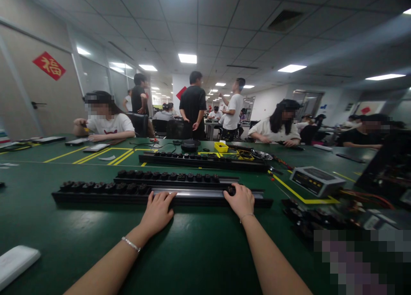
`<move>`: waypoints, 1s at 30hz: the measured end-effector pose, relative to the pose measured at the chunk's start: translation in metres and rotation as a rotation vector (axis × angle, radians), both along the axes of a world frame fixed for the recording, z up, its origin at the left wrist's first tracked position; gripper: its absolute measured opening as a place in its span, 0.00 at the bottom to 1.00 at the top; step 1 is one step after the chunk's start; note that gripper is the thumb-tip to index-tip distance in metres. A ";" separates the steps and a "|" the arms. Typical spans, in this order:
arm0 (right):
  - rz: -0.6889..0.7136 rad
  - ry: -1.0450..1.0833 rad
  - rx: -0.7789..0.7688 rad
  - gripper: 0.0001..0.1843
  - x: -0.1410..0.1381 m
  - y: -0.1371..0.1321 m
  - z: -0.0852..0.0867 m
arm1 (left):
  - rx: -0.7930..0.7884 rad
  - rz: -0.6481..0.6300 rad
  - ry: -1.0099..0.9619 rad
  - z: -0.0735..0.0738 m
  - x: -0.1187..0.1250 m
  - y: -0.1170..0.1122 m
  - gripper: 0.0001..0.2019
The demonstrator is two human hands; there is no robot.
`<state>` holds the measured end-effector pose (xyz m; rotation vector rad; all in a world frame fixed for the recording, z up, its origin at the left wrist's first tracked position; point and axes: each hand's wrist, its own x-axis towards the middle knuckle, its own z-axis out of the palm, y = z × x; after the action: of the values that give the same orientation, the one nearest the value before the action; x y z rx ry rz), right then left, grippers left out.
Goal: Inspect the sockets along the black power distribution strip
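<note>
A long black rail [189,201] with a shiny metal channel lies across the green table in front of me. Small black knob-like parts [109,188] fill its left half in a row. My right hand [241,201] closes its fingers around one more small black knob-like part [230,191] toward the rail's right end, partly hidden by the fingers. My left hand [158,213] rests its spread fingers on the rail's near edge, just right of the row. Directly behind lies a second rail [229,180] with a similar row of black parts [173,176].
A third dark rail [199,161] lies farther back. At right sit a grey power supply box [316,181] and a heap of dark parts [305,216]. Beyond are a yellow bin [221,147] and people seated across the table [205,248]. A white object [19,260] lies near left.
</note>
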<state>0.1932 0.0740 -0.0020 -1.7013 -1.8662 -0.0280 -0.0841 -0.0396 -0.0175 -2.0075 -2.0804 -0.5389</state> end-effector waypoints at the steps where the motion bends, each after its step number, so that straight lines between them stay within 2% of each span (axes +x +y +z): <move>1: -0.005 0.006 -0.002 0.23 0.000 0.000 0.000 | 0.002 0.000 0.002 0.000 0.000 0.000 0.26; 10: -0.015 0.045 -0.011 0.22 0.001 0.001 -0.001 | -0.001 -0.005 0.026 -0.002 -0.001 0.002 0.27; 21: -0.048 0.075 0.031 0.20 -0.001 0.003 -0.002 | 0.024 -0.016 0.063 -0.012 -0.007 0.009 0.26; 30: -0.035 0.100 0.043 0.16 0.002 0.005 -0.001 | -0.015 0.024 0.082 -0.009 -0.004 0.013 0.22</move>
<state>0.1954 0.0788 -0.0031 -1.6757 -1.7506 0.0032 -0.0881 -0.0267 -0.0270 -1.9751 -2.0639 -0.4305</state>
